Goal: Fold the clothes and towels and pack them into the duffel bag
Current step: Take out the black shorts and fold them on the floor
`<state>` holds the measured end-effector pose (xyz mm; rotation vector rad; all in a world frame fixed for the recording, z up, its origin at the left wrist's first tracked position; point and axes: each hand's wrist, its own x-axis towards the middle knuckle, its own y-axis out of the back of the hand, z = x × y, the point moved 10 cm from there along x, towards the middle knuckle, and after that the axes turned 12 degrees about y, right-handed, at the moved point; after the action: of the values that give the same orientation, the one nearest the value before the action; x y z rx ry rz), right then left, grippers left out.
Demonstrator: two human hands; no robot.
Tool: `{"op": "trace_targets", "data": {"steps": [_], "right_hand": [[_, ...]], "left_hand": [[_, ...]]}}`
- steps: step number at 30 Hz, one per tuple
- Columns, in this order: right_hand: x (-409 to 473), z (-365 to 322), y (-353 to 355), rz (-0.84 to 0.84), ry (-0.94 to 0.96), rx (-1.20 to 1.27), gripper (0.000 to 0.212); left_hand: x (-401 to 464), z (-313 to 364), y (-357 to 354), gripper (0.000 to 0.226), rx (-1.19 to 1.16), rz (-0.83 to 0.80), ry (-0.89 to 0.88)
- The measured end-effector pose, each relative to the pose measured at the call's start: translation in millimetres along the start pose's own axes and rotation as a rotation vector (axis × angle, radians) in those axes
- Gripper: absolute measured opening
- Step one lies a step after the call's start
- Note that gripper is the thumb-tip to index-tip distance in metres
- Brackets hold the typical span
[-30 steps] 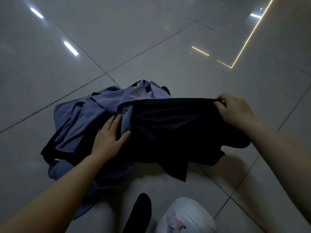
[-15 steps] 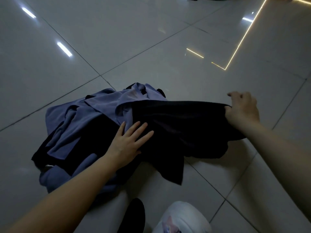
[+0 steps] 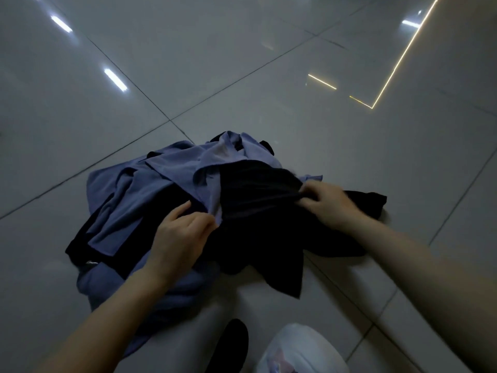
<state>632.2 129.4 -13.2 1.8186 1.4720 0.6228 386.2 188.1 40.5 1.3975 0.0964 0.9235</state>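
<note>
Left hand (image 3: 183, 235) fingers curled, pinching blue cloth's (image 3: 150, 189) edge, right hand (image 3: 326, 204) fingers clamped on one black garment (image 3: 258, 211), both atop one pile, tiled floor (image 3: 242, 76), centre

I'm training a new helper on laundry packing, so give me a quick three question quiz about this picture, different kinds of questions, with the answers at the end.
1. True or false: the right hand pinches the black garment.
2. Multiple choice: the clothes pile lies on A) a table, B) the tiled floor, C) a bed.
3. Fill in: the left hand rests where the black garment meets the ____ coloured garment.

Key: 1 true; 2 B; 3 blue.
</note>
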Motion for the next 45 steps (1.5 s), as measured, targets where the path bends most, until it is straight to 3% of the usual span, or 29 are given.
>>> {"op": "trace_targets", "data": {"steps": [3,5,8,10,13,18,23,26,28,30,32,34,36,38,41,43,45], "right_hand": [[-2,27,61,0.222,-0.078,-0.082,0.017],[-12,59,91,0.390,-0.231,-0.067,0.021],[-40,107,104,0.499,-0.488,0.001,0.027],[-58,126,106,0.544,-0.594,0.026,0.029],[-62,130,115,0.616,-0.604,0.049,0.027],[-9,49,129,0.653,-0.281,0.089,0.025],[44,-123,124,0.580,0.279,0.333,0.018],[45,-204,119,0.481,0.500,0.510,0.023],[46,-232,110,0.384,0.545,0.556,0.021],[48,-239,98,0.302,0.542,0.582,0.017],[54,-222,84,0.239,0.465,0.568,0.012],[56,-183,61,0.155,0.292,0.559,0.010],[50,-130,33,0.081,0.100,0.535,0.003],[36,-68,9,0.087,-0.093,0.467,0.005],[-7,24,-37,0.044,-0.447,0.387,0.021],[-43,62,-72,-0.067,-0.648,0.331,0.048],[-62,73,-102,-0.170,-0.688,0.296,0.075]], "left_hand": [[-5,-16,-15,0.031,-0.043,-0.133,0.076],[-12,-29,-38,0.044,-0.027,-0.271,0.150],[-26,-39,-66,0.059,0.030,-0.413,0.168],[-30,-38,-69,0.057,0.053,-0.400,0.125],[-30,-35,-53,0.049,0.052,-0.293,0.125],[-18,-35,-21,0.043,-0.059,-0.121,0.287],[63,6,21,0.080,-0.556,0.016,0.311],[111,7,53,0.091,-0.841,0.136,0.400],[124,-8,80,0.082,-0.829,0.258,0.391],[119,-26,100,0.058,-0.631,0.334,0.389],[98,-55,106,0.033,-0.464,0.355,0.457],[65,-100,100,0.024,-0.330,0.337,0.640],[25,-144,81,0.034,-0.193,0.210,0.880],[-5,-160,57,0.053,-0.175,0.038,1.006],[-8,-129,41,0.065,-0.098,-0.013,0.826],[9,-86,23,0.068,-0.027,-0.073,0.564],[29,-29,-6,0.068,-0.007,-0.182,0.262]]}}
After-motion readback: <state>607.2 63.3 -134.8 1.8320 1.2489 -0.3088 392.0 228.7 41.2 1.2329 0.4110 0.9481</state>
